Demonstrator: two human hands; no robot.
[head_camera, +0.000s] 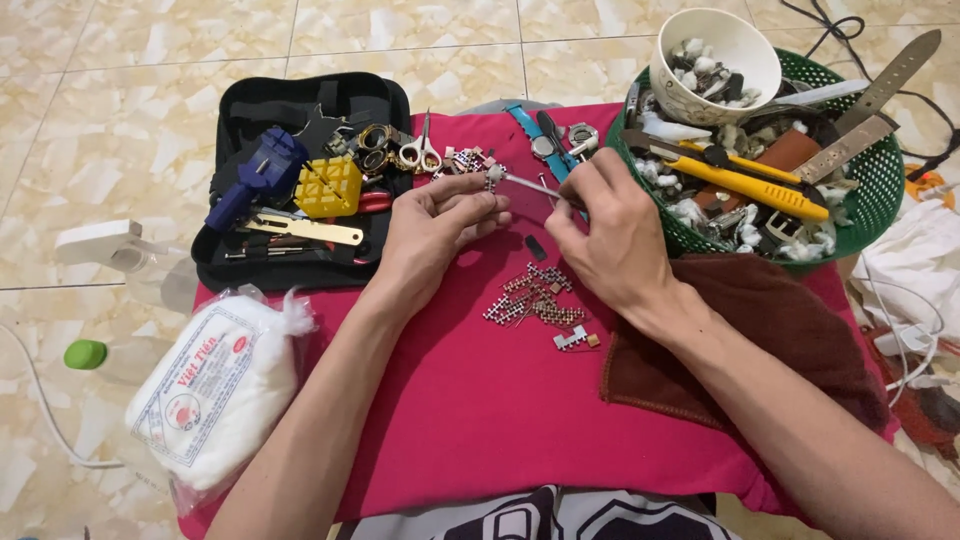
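Observation:
My left hand (432, 228) pinches a small metal watch-band link (493, 177) at its fingertips over a red cloth (470, 400). My right hand (605, 230) grips a thin metal pin tool (530, 185) whose tip meets that link. Just below the hands lies a heap of loose watch-band links (535, 298), with a short linked piece (577, 339) beside it. A small dark part (536, 246) rests between the hands.
An open black tool case (300, 170) with a blue tool, a yellow block and scissors lies at the left. A green basket (775, 170) holds cutters, straps and a white bowl (715, 52). A cotton bag (215, 385) sits lower left, a brown cloth (740, 350) at right. A watch (545, 145) lies behind the hands.

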